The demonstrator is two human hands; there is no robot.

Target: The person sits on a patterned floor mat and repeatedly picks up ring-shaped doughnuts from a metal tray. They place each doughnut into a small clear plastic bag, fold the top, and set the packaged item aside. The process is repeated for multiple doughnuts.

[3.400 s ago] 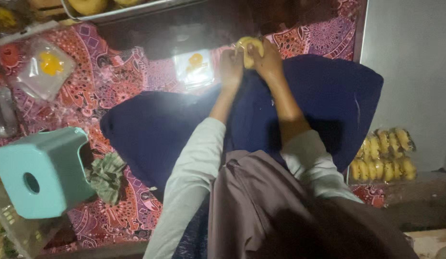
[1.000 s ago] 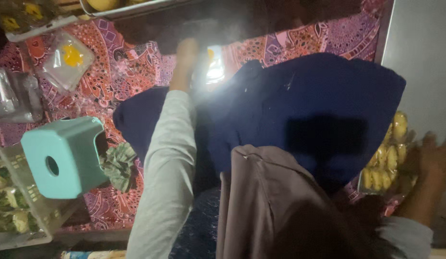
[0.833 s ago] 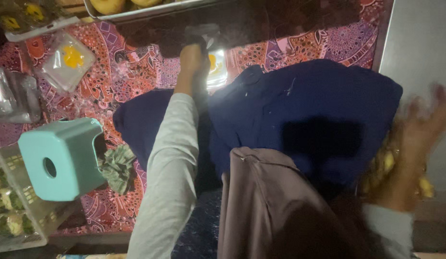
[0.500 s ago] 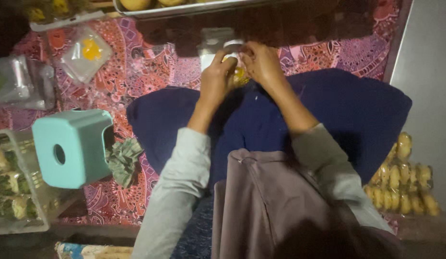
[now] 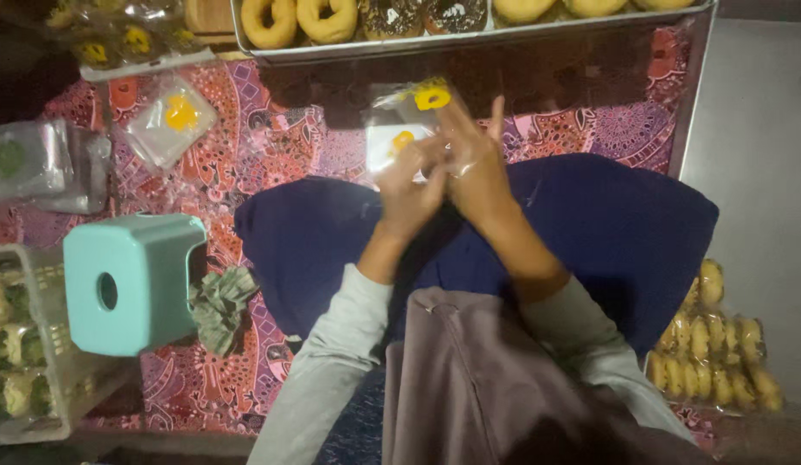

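2 hands on a clear plastic bag

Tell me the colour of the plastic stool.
Teal, seen in the head view: plastic stool.

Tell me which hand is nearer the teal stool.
Left. The left hand is over the blue lap, on the teal stool side; the right hand is just beyond it, farther from the stool, with a clear bag at its fingertips.

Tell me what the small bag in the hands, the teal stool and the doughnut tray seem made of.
Small bag: thin clear plastic film, glossy, crinkled, held by both hands (left hand, right hand). Teal stool: likely moulded plastic, smooth and matte. Doughnut tray: probably metal, with a grey, dull sheen on its rim.
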